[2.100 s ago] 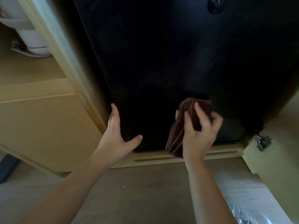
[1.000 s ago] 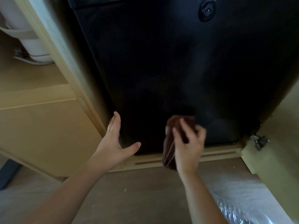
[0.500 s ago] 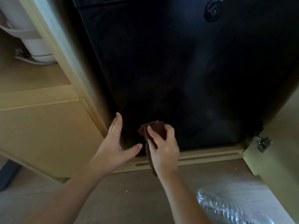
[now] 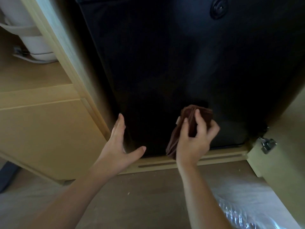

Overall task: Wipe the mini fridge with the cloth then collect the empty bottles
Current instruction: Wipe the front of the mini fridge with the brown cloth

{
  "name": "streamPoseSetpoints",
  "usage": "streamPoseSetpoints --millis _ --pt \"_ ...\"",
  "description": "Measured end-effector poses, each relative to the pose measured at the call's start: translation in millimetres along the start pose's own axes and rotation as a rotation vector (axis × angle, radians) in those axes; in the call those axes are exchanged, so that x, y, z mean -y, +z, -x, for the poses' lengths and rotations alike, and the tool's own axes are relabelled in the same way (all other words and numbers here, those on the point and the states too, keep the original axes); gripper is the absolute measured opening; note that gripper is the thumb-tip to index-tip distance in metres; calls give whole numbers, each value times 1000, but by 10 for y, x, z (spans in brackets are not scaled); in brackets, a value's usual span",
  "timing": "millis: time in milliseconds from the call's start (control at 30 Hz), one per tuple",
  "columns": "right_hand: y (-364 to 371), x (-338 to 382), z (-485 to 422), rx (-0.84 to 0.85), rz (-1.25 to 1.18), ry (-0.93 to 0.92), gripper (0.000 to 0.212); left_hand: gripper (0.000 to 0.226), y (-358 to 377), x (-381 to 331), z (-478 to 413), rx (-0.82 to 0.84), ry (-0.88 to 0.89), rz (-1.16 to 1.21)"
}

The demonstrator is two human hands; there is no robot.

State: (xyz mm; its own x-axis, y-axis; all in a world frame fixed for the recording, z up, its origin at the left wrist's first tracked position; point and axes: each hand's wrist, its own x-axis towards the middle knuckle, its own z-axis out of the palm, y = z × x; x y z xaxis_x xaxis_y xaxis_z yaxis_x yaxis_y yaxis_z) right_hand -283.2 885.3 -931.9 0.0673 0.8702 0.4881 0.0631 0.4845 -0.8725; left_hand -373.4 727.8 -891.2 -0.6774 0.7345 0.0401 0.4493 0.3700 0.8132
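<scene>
The black mini fridge (image 4: pixel 173 63) fills the upper middle of the head view, set inside a light wooden cabinet. My right hand (image 4: pixel 194 139) holds a folded brown cloth (image 4: pixel 189 118) pressed against the lower part of the fridge door. My left hand (image 4: pixel 120 146) rests open against the door's lower left edge, fingers up and thumb spread. A clear plastic bottle (image 4: pixel 244 215) lies on the floor at the bottom right, partly cut off by the frame.
A wooden cabinet panel (image 4: pixel 49 129) stands to the left, with a white appliance (image 4: pixel 29 35) on a shelf above it. An open cabinet door with a metal hinge (image 4: pixel 267 144) is at the right. A round lock (image 4: pixel 218 8) sits high on the fridge door.
My right hand has swept the cloth from the lower left of the door back to the right and slightly up. My left hand has stayed at the door's left edge.
</scene>
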Motion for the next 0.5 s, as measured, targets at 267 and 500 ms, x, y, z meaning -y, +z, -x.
streamPoseSetpoints --millis 267,500 --pt "-225 -98 29 370 -85 28 35 116 235 -20 -25 -130 -32 -56" --pt "-734 -231 -811 557 73 -108 38 116 343 -90 -14 -155 -72 -139"
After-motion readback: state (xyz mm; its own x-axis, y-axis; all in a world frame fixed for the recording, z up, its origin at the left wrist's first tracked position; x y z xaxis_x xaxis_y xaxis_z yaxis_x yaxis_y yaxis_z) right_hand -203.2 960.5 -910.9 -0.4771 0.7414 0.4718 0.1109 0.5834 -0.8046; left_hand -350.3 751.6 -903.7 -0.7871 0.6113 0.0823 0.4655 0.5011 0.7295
